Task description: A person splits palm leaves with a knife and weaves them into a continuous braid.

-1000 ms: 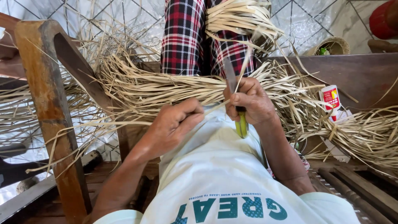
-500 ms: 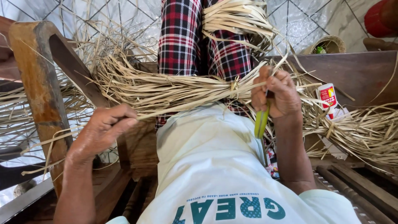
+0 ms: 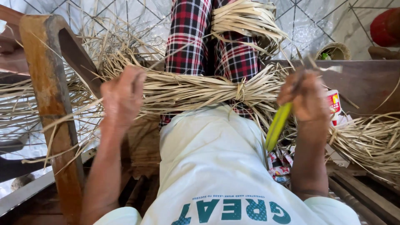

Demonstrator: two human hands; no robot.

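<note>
1. A white tiled floor (image 3: 329, 25) with thin dark diagonal joints is seen at the top of the view, beyond the knees.
2. A white shirt (image 3: 212, 166) with teal lettering fills the lower middle, and legs in red, black and white plaid trousers (image 3: 187, 33) stretch away from it.
3. A long bundle of dried straw-coloured strips (image 3: 196, 89) is laid crosswise over the lap, bound near its middle by a knotted strip, with loose ends fanned out to both sides.
4. A second, smaller sheaf of strips (image 3: 246, 18) is rested further off on the right knee.
5. A worn wooden frame piece (image 3: 50, 100) is stood upright at the left, and a dark wooden board (image 3: 366, 83) is seen at the right behind the straw.
6. The left hand (image 3: 123, 98) is pressed on the left part of the bundle, its fingers curled down into the strips.
7. The right hand (image 3: 306, 102) is raised at the bundle's right end, blurred, its fingers closed around a knife with a yellow-green handle (image 3: 278, 125); the handle points down towards the shirt and the blade juts up past the knuckles.
8. A small red and white carton (image 3: 334, 102) is seen just beside the right hand.
9. A small woven basket (image 3: 335, 51) is set on the floor at the upper right.
</note>
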